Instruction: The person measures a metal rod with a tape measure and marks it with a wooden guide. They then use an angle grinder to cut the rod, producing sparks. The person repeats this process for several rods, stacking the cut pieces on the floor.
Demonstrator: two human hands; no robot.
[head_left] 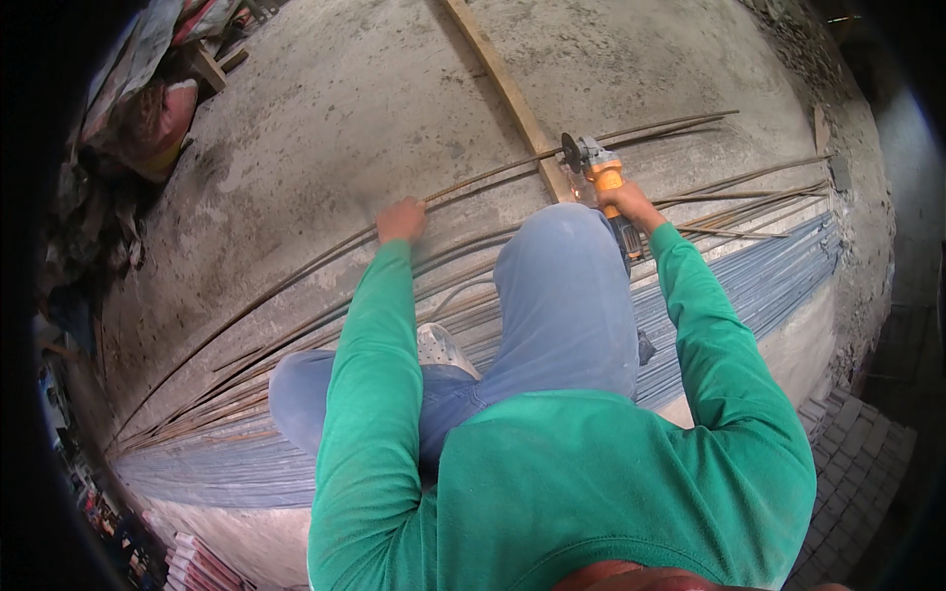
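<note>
My right hand (633, 205) is closed round the body of an orange and grey angle grinder (607, 177). The grinder's dark disc (571, 152) is at a long thin steel rod (483, 176), right where the rod crosses a wooden strip (510, 91). Small orange sparks show just below the disc. My left hand (401, 219) grips the same rod to the left of the strip, its fingers wrapped round it. Whether the disc has cut into the rod is too small to tell.
Many grey rods (778, 286) lie in a wide bundle beneath my legs, with rusty brown rods (744, 202) on top. Bags and scrap (163, 123) are piled at the far left. Rubble (803, 69) lines the right edge; stacked blocks (855, 443) stand at the lower right.
</note>
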